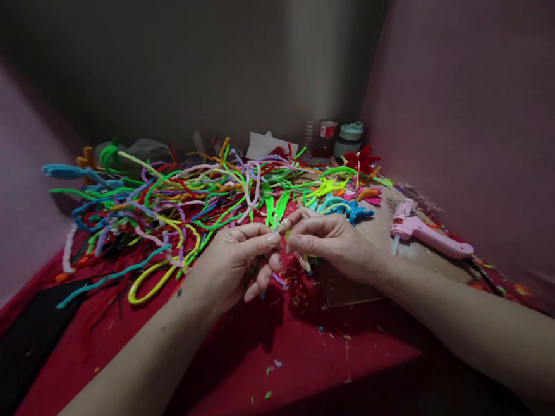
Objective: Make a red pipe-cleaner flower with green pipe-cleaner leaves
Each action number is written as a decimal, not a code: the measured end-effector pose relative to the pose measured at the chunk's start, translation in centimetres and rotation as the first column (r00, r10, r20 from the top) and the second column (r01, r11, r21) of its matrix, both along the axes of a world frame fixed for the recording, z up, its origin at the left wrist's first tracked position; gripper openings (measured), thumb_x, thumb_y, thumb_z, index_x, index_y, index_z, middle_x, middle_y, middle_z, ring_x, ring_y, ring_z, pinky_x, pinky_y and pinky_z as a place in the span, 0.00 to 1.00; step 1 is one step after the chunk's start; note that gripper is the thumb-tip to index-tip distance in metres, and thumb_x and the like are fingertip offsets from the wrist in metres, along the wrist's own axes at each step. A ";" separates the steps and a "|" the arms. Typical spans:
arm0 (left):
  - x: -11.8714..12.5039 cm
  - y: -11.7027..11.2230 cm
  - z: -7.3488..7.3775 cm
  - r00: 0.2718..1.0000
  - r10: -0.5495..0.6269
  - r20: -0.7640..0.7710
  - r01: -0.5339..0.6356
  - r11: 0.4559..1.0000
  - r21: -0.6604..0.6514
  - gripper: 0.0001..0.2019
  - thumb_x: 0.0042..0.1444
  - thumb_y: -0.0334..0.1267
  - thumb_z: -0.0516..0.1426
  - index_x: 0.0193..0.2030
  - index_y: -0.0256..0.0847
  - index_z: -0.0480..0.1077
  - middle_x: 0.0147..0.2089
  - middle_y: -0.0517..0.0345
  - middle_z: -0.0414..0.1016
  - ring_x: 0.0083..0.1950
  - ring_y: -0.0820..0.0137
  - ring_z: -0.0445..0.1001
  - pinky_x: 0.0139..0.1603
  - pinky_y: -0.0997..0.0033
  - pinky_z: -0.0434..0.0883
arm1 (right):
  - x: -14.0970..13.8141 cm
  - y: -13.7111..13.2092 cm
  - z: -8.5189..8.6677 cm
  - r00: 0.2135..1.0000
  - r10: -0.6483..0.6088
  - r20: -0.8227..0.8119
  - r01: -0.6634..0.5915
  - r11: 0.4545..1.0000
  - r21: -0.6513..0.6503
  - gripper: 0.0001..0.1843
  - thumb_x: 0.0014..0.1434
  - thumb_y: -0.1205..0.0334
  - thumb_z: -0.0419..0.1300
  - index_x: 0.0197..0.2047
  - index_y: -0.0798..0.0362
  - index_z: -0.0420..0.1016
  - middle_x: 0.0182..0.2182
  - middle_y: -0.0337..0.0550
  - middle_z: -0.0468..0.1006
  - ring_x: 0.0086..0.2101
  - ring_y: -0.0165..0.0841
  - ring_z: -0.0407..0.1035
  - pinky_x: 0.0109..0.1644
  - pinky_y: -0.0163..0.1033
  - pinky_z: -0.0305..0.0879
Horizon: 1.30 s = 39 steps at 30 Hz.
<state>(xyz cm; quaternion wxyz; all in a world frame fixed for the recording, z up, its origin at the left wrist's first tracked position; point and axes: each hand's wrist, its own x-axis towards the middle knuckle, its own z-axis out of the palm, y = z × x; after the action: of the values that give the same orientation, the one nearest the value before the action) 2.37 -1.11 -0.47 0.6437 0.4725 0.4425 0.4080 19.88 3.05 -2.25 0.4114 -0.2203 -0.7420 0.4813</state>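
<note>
Bright green pipe cleaner loops (276,207) stand up from between my fingertips, narrowing to a pale, thin end. My left hand (247,254) is closed, thumb and forefinger pinching that narrow end, while its lower fingers curl loosely below. Close against it on the right, my right hand (329,237) has its thumb and fingers pressed together near the same spot. A small yellowish bit shows at its fingertips, too small to make out. Beyond both hands lies a large tangle of coloured pipe cleaners (194,182).
A pink glue gun (426,232) lies on a cardboard sheet (349,285) at right. Finished-looking pipe cleaner shapes, one blue (358,212), sit behind my right hand. A lidded container (349,139) stands at the back. Scraps dot the red cloth (267,335); black material (30,339) lies left.
</note>
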 end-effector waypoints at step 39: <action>-0.2 0.1 -0.4 0.987 -0.020 0.160 0.022 1.000 -0.010 0.06 0.54 0.34 0.55 0.28 0.35 0.68 0.16 0.61 0.69 0.12 0.80 0.63 0.12 0.84 0.60 | 0.3 0.8 -1.2 0.987 0.125 -0.102 -0.150 0.945 -0.290 0.06 0.52 0.63 0.62 0.34 0.45 0.80 0.44 0.40 0.73 0.43 0.31 0.67 0.44 0.37 0.64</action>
<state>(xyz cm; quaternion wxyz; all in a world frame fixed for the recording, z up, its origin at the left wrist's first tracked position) 2.21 -1.02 -0.91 0.6843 0.4392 0.3868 0.4351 20.17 3.85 -3.43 0.3692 -0.2071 -0.6575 0.6233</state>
